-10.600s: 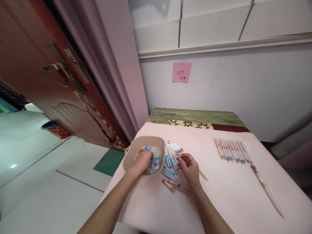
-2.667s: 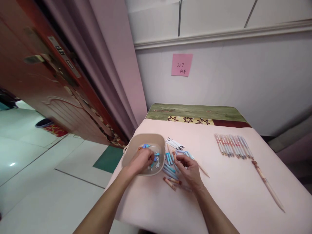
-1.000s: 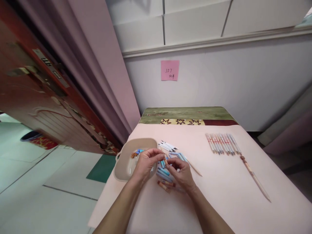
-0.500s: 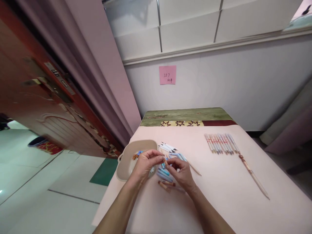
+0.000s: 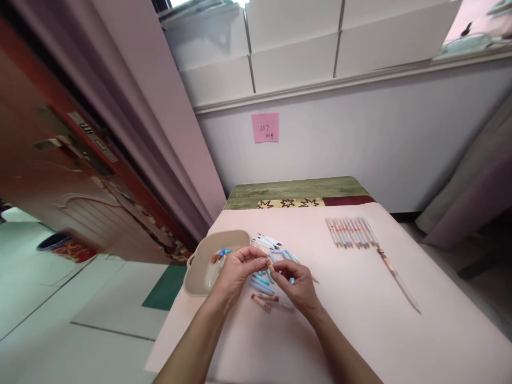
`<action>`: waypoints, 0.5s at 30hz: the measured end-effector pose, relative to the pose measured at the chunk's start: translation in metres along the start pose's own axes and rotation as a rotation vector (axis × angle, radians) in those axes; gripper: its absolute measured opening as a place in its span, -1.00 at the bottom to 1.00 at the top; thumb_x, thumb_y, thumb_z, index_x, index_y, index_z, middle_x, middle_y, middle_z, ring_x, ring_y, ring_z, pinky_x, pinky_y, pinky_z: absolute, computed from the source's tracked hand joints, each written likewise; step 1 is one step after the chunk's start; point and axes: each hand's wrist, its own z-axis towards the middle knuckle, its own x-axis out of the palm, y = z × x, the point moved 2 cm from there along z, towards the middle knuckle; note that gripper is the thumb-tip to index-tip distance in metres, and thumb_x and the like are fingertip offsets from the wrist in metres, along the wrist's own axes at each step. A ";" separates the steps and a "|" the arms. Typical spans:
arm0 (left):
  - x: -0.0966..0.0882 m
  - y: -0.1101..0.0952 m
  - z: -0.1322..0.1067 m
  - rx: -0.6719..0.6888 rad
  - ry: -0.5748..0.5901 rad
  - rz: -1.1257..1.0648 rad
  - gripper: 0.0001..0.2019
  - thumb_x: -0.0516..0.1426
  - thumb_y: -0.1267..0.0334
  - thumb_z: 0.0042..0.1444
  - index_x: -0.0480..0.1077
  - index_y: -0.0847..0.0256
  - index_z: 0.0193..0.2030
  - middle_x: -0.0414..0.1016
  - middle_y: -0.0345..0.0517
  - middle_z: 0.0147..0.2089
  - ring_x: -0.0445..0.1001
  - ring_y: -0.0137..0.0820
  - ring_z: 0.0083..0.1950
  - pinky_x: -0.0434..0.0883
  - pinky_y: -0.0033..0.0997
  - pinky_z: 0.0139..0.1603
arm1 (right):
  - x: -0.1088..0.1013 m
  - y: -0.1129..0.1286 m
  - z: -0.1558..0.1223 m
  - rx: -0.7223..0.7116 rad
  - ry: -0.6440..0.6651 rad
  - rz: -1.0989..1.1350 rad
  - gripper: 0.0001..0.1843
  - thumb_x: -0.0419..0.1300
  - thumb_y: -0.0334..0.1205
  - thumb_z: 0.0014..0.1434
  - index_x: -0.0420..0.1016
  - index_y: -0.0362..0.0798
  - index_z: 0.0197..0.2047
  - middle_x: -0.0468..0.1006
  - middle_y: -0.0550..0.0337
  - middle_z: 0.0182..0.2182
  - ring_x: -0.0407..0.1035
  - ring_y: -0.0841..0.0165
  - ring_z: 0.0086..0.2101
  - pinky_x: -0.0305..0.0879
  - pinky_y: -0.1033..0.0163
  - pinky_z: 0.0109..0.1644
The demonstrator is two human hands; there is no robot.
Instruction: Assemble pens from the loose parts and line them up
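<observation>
Over the near middle of the table, my left hand (image 5: 240,270) and my right hand (image 5: 296,281) meet fingertip to fingertip. Pinched between them is a short tan pen part (image 5: 270,265); fingers cover some of it. Beneath and around my hands lie several light-blue pen parts (image 5: 262,288), partly hidden. Closer to me are tan pieces with brown ends (image 5: 261,303). Just beyond my hands, thin white sticks with black tips (image 5: 269,241), like pen refills, lie in a bunch.
Left of my hands stands a beige bin (image 5: 195,268) with small blue and brown pieces (image 5: 220,255) inside. At the right, a row of assembled pens (image 5: 352,233) lies side by side, with a longer pointed pen (image 5: 400,281) beside it. A pink note (image 5: 265,128) hangs on the wall.
The whole view has shifted slightly, so the table things appear further left. My hands keep their pinch on the tan pen part, which now shows more clearly between the fingertips.
</observation>
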 end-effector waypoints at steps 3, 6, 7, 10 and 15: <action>0.012 0.002 -0.003 0.022 0.006 0.009 -0.79 0.37 0.26 -0.14 0.53 0.29 -0.36 0.57 -0.09 -0.39 0.49 -0.45 -0.34 0.41 -0.52 -0.26 | -0.009 0.004 -0.006 -0.022 -0.031 -0.024 -0.88 0.25 -0.22 0.13 0.56 -0.07 -0.30 0.46 0.26 -0.53 0.18 0.50 -0.58 0.13 0.37 -0.52; 0.023 0.004 -0.008 0.052 -0.002 0.015 -0.80 0.36 0.26 -0.12 0.51 0.28 -0.35 0.56 -0.10 -0.39 0.48 -0.46 -0.34 0.40 -0.54 -0.28 | -0.018 0.010 -0.012 -0.045 -0.059 -0.060 -0.89 0.25 -0.23 0.13 0.56 -0.06 -0.31 0.46 0.25 -0.52 0.20 0.50 -0.58 0.17 0.36 -0.50; 0.026 0.004 -0.010 0.066 -0.005 0.007 -0.78 0.35 0.27 -0.11 0.50 0.27 -0.31 0.55 -0.11 -0.36 0.48 -0.45 -0.32 0.40 -0.54 -0.28 | -0.021 0.012 -0.015 -0.056 -0.070 -0.071 -0.90 0.25 -0.23 0.13 0.56 -0.06 -0.30 0.46 0.25 -0.51 0.20 0.50 -0.57 0.18 0.36 -0.50; 0.036 0.010 -0.019 0.049 0.004 -0.016 -0.65 0.34 0.26 -0.10 0.47 0.16 -0.12 0.54 -0.12 -0.22 0.48 -0.39 -0.23 0.40 -0.53 -0.35 | -0.030 0.018 -0.021 -0.094 -0.099 -0.101 -0.91 0.24 -0.25 0.13 0.56 -0.05 -0.30 0.47 0.25 -0.50 0.21 0.49 -0.56 0.21 0.35 -0.48; 0.055 0.035 -0.030 -0.032 0.029 -0.041 -0.68 0.36 0.23 -0.15 0.48 0.19 -0.21 0.55 -0.08 -0.22 0.49 -0.33 -0.24 0.34 -0.54 -0.45 | -0.035 0.019 -0.032 -0.043 -0.171 -0.113 -0.88 0.26 -0.21 0.12 0.50 -0.05 -0.26 0.48 0.25 -0.47 0.22 0.50 -0.57 0.21 0.37 -0.50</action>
